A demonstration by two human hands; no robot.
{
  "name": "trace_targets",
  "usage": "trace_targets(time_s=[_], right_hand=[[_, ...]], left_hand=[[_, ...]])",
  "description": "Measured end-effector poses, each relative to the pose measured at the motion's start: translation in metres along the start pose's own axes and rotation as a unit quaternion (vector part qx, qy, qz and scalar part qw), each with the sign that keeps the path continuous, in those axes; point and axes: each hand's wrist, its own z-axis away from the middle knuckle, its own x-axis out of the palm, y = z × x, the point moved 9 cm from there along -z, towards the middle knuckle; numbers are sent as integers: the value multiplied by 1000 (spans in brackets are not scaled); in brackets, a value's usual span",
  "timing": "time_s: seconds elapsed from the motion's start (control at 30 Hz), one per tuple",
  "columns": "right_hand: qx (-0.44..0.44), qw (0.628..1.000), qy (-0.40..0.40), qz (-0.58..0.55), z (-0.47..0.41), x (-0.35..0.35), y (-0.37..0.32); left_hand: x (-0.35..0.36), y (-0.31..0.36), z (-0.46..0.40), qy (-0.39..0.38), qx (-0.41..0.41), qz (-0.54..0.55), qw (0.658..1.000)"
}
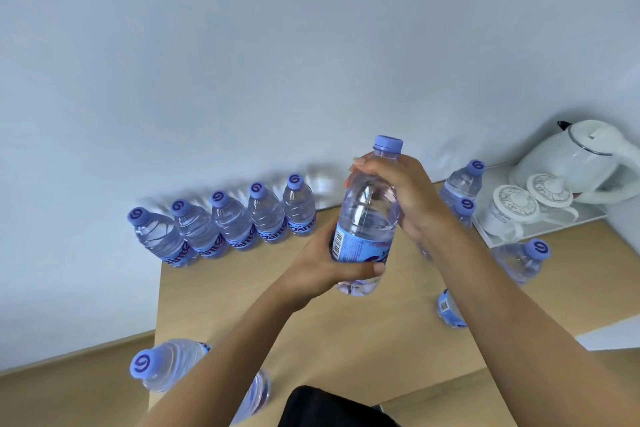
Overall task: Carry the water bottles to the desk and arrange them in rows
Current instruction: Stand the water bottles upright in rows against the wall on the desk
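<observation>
I hold one clear water bottle (369, 215) with a blue cap and blue label upright above the wooden desk (346, 333). My left hand (323, 263) grips its lower part around the label. My right hand (401, 194) wraps its shoulder just under the cap. Several matching bottles (225, 222) stand in a row along the wall at the desk's back left. More bottles (519, 262) stand loosely to the right, partly hidden behind my right arm. Another bottle (166, 364) is at the desk's near left corner under my left arm.
A white tray (554, 229) at the back right carries a white kettle (585, 163) and two upturned cups (512, 208). The white wall runs right behind the desk. A dark garment (332, 409) shows at the bottom edge.
</observation>
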Motion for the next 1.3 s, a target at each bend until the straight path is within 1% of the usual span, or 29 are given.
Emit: trace_targets(time_s=[0.1,0.17,0.27,0.33,0.4,0.53,0.63,0.73,0.8,0.87,0.93,1.0,1.17,1.23,1.3], right_hand=[[-7,999,-21,-25,-5,15,-14],[-8,1000,-20,-22,-6,22,-20],[-28,998,22,45,-5,24,-28],[-33,998,42,43,-3,28,-30],[-33,998,52,16,-2,31,-32],[-43,997,57,-23,-1,35,-36],[-34,998,38,-26,-2,39,-40],[-14,999,1,-52,-5,45,-43],[-9,996,-43,-76,-6,51,-47],[-20,993,-88,-76,-5,59,-54],[-24,992,-102,-66,-4,65,-56],[-26,995,-89,-49,-4,66,-56],[-58,998,-7,27,3,60,-58],[-57,998,7,10,6,61,-55],[-63,998,22,-19,8,61,-57]], left_hand=[[-7,9,8,45,-2,28,999],[-13,15,12,75,8,42,996],[-20,25,16,127,16,49,991],[-27,31,20,174,28,35,984],[-29,37,23,197,38,27,979],[-30,42,29,194,44,18,980],[-28,44,31,162,43,5,986],[-26,46,34,116,52,25,992],[-24,50,35,88,54,44,994],[-26,52,36,89,56,46,993],[-31,53,38,113,59,44,991],[-33,53,41,130,63,46,988],[-36,55,48,176,77,56,980],[-37,57,49,183,81,49,979],[-35,58,50,170,80,40,981]])
